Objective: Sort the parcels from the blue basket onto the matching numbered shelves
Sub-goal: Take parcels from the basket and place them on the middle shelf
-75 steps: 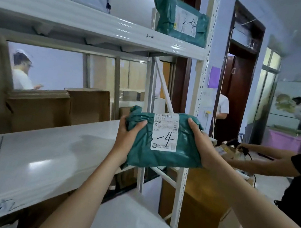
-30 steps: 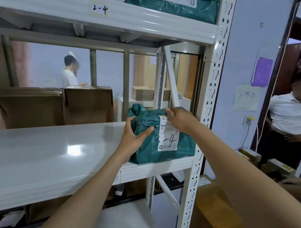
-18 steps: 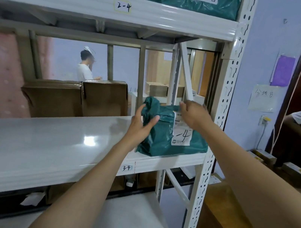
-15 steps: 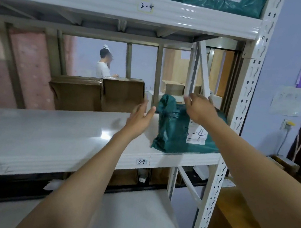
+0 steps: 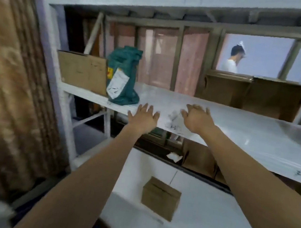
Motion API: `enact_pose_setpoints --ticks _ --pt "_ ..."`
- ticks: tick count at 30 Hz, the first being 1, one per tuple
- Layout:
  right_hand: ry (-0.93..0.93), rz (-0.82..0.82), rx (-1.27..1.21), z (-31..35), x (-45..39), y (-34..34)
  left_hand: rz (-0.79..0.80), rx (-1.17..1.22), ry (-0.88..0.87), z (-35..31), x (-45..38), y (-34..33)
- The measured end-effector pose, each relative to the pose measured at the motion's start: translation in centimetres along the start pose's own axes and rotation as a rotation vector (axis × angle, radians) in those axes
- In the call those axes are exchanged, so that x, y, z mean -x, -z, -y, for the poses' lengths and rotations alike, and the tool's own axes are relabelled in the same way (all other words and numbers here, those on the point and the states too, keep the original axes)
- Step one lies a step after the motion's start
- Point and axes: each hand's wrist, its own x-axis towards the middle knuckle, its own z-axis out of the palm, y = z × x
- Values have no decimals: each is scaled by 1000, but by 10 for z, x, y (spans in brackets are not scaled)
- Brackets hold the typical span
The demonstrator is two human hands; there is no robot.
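Nothing is held right now. The left hand (image 5: 143, 115) and the right hand (image 5: 197, 118) are both spread out flat, fingers apart, at the front edge of the middle shelf (image 5: 242, 126). The picture is blurry, so it cannot be told if the shelf is touched or not.

A green bag parcel (image 5: 123, 78) is stood near the left end of that shelf, close to the front edge. It is leaned against a brown box (image 5: 82, 71) beside it. The blue basket is not seen in the picture.

Some things could go wrong here. The green bag is soft and stands tall, so it could be tipped over the front edge if the shelf is bumped or shaken by the hands. The small numbers written on the shelf edge (image 5: 173, 127) are smudged and hard to read, so the wrong shelf could be picked for the next parcel. A small box (image 5: 161, 197) on the bottom shelf could also be knocked if an arm is dropped fast.
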Motion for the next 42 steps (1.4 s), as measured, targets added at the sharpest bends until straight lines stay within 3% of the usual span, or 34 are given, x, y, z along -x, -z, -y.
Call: enact_pose_setpoints --ticks 6,12,17,24,34,42 --pt "178 101 -33 196 -11 -106 -28 70 226 202 69 -3" --pt "237 338 -54 352 12 -234 148 64 528 407 138 -37" --pt "311 494 -52 435 36 -315 299 78 723 506 195 -74" --pt "360 661 -18 488 17 -408 477 115 827 581 213 -143" --pt "282 880 -83 512 -40 -544 631 174 903 649 148 -237" --pt "160 986 -57 517 -65 -661 778 200 837 721 96 -346"
